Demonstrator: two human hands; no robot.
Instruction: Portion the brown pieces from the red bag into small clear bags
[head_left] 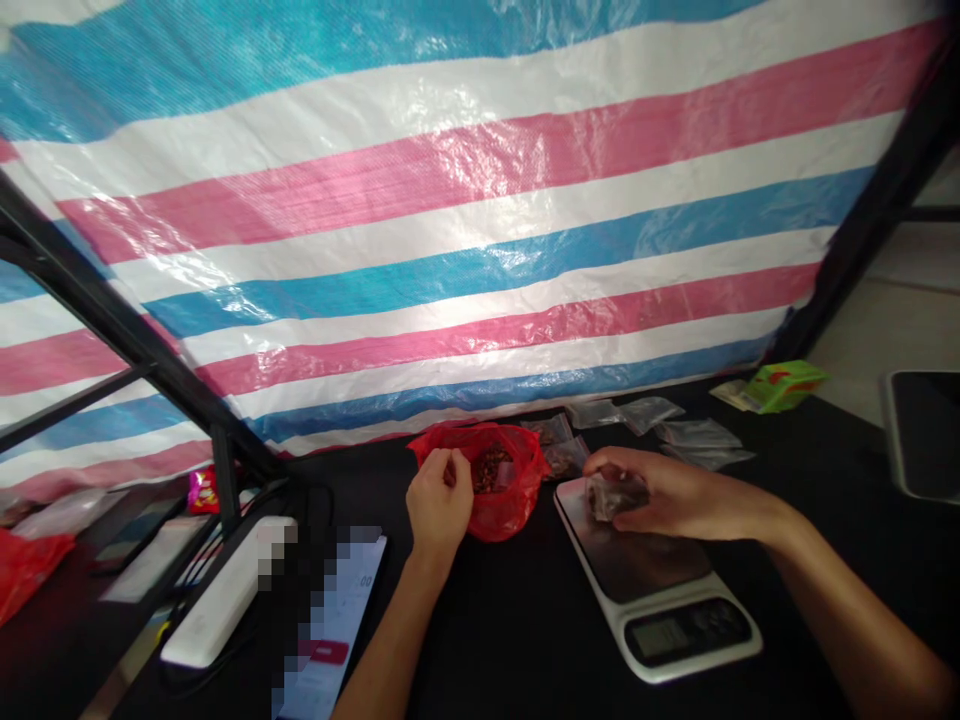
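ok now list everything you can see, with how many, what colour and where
sheet: one, blue, white, pink, at back
frame bars: several, black, both sides
table: one, black, below
red bags: two, red, centre and far left
pieces: many, brown, in centre bag
scale: one, white and grey, right of centre
packets: several, clear, some brown inside, behind scale
box: one, green, back right
dark screen: one, black, right edge
phone: one, pale screen, partly pixelated, front left
power strip: one, white, left
wrapper: one, pink, left
left hand: one, bare, at centre bag
right hand: one, bare, holding brownish packet at scale
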